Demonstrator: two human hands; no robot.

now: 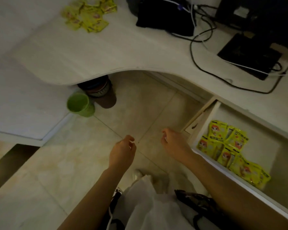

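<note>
Left hand (122,151) and right hand (173,143) hover loosely curled, holding nothing, over the floor (90,163). Yellow packets (226,146) lie along the near edge of the drawer (269,143).

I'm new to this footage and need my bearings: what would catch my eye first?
Bright yellow packets stand out: one batch in the open drawer at right, another on the desk at top left. The left hand and right hand hover empty over the floor, and a green cup stands by the desk's edge.
</note>
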